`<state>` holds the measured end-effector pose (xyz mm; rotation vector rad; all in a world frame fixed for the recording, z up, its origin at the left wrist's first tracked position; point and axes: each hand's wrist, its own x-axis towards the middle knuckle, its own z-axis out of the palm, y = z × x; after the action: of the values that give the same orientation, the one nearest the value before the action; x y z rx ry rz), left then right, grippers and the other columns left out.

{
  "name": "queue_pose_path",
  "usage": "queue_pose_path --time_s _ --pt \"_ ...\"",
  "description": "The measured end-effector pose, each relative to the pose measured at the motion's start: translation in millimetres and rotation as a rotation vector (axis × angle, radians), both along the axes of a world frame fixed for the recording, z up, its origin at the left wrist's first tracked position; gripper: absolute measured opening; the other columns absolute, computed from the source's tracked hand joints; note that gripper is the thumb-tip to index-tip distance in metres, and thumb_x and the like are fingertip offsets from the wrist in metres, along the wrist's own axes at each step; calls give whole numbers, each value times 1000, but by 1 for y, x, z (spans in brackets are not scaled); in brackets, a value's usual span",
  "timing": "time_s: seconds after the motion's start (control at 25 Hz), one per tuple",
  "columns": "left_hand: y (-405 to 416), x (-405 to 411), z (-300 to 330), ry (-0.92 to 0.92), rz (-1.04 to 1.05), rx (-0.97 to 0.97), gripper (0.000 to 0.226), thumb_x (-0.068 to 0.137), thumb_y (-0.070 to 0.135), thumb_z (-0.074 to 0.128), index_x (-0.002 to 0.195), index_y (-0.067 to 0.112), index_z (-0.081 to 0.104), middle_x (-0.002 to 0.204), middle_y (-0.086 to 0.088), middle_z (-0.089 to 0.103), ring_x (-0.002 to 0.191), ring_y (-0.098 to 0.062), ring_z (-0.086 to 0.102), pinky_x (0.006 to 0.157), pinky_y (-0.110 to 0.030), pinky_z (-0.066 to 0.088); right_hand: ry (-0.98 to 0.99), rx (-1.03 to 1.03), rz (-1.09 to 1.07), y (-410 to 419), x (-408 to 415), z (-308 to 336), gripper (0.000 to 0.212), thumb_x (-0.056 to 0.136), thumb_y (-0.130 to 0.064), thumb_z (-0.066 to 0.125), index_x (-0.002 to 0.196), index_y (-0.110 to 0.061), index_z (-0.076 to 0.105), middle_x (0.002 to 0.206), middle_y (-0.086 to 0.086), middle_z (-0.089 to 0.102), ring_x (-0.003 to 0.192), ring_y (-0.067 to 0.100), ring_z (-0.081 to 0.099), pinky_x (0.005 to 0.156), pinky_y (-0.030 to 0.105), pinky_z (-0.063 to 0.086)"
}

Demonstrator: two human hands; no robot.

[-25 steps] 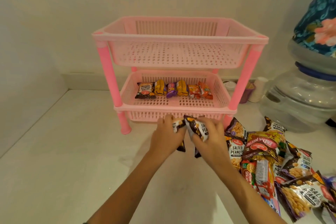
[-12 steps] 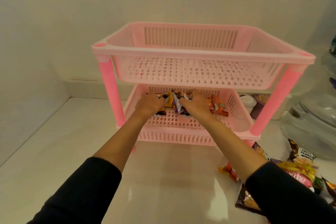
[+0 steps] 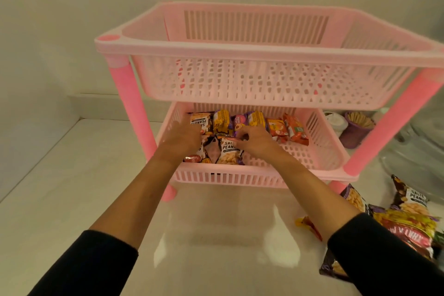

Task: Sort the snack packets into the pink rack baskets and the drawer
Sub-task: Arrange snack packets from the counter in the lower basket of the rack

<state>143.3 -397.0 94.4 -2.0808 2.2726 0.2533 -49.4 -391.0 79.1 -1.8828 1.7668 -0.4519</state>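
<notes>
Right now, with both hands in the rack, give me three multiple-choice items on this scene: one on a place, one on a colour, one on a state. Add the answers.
1. Where do both hands work?
A. In the upper basket
B. In the lower basket
C. On the packet pile

2. What colour are the rack legs?
A. White
B. Blue
C. Pink

3. What is the state of the upper basket?
A. Empty
B. Half full
C. Full of packets

Answers:
1 B: the left hand and right hand rest on the peanut packets in the lower basket.
2 C: the rack leg is bright pink.
3 A: only bare perforated plastic shows through the upper basket.
</notes>
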Motion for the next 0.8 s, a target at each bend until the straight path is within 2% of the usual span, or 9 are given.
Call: queue_pose_path --time_s 0.08,0.16,0.24,0.36,0.48,0.6,0.68,0.76,0.8 --pt "2 3 4 -54 -145 46 31 97 14 44 126 12 54 133 -15 48 114 -33 52 96 -41 47 -16 -34 69 1 -3 2 30 83 -24 71 110 -12 67 99 0 63 107 24 55 70 23 44" --pt "7 3 0 -15 -229 188 38 99 19 43 136 14 47 135 -15 51 120 -31 50 101 -40 42 -1 -26 129 1 3 2 33 80 -22 73 112 -14 68 83 -9 54 97 20 56 61 17 36" --pt "9 7 -1 40 -287 252 44 100 23 41 144 17 38 145 -13 43 132 -30 41 108 -39 33 74 -32 168 -3 9 -4 38 80 -21 73 117 -17 66 93 -7 55 101 20 54 73 19 34" --pt "4 12 -2 18 -317 275 51 97 25 46 147 22 33 147 -11 41 133 -29 40 106 -36 33 174 -32 164 -10 14 -17 45 82 -20 70 126 -22 59 122 12 46 113 28 48 83 24 32" --pt "-1 15 -4 59 -335 292 56 95 26 51 147 23 31 148 -10 40 134 -28 39 107 -35 32 212 -21 170 -12 15 -20 46 83 -21 70 128 -22 58 126 13 42 116 30 46 89 27 35" --pt "-4 15 -9 90 -310 314 57 94 29 53 147 25 33 148 -9 40 133 -26 39 106 -34 32 196 -38 183 -8 15 -15 45 83 -18 70 126 -16 60 129 13 53 117 27 51 89 26 38" --pt "-5 14 -7 70 -319 300 56 93 25 54 145 23 35 146 -9 43 131 -27 42 104 -34 34 106 -69 154 -3 13 -6 43 82 -13 70 124 -13 61 118 10 64 109 24 58 80 20 37" --pt "-1 12 -4 95 -338 242 52 93 18 55 142 20 40 139 -11 50 123 -28 49 98 -33 39 -21 -127 104 8 7 7 40 84 -8 67 123 -9 62 92 5 68 93 24 59 70 16 38" --pt "3 9 -2 160 -331 185 49 93 16 54 141 20 43 136 -11 53 119 -27 51 95 -32 40 -84 -165 73 16 3 14 36 85 -6 65 121 -7 62 78 1 62 83 22 56 66 18 41"
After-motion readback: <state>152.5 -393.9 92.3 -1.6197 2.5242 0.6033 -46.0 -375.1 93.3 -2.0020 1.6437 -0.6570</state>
